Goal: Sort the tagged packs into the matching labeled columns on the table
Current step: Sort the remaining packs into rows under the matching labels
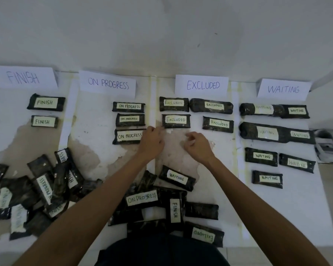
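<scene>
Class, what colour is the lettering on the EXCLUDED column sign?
Blue, on white paper; the head view shows the sign best.

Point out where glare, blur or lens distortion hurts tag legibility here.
Head view: glare washes out the tags on the top WAITING pack and the long WAITING pack below it; tags in the lower-left pile look soft and smeared; wide-angle distortion tilts the FINISH sign near the corner; lighting is flat, shadows faint.
</scene>
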The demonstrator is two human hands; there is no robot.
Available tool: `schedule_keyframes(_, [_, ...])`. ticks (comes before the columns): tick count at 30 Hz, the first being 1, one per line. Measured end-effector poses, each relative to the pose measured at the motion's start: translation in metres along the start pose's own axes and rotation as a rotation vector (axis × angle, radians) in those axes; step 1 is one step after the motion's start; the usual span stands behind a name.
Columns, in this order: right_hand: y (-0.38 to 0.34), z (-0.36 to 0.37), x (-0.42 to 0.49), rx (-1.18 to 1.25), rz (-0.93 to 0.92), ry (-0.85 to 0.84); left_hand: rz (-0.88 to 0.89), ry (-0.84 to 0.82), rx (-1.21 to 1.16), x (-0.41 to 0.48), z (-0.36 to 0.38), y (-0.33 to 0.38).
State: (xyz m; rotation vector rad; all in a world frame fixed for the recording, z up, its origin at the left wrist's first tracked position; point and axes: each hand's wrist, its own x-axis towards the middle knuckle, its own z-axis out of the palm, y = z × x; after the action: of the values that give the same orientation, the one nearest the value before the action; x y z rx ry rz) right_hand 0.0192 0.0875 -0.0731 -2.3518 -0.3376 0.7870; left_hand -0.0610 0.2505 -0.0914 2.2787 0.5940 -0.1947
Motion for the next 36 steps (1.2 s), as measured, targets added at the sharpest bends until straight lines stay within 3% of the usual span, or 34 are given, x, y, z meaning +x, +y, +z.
schedule_keyframes(5, [0.024,0.017,-0.057,-0.278,-0.164,-0.263,0.058,-0.119,0.008,-0.061,0.015,-0.005])
schedule_keyframes(10, [0.042,0.034,-0.081,-0.643,-0.317,-0.242,0.052,-0.168,0.014,-0.097,0.029,-0.014])
schedule_keyframes(17, [0.042,0.034,-0.088,-0.723,-0.371,-0.158,0.064,-0.181,-0.012,-0.105,0.030,-0.002])
schedule_keyframes(27, [0.057,-0.016,-0.128,-0.677,-0.313,0.021,0.291,-0.165,0.048,-0.121,0.030,0.045])
schedule_keyframes(36, [0.087,-0.053,-0.171,-0.675,-0.235,0.106,0.416,-0.263,0.104,-0.147,0.059,0.079])
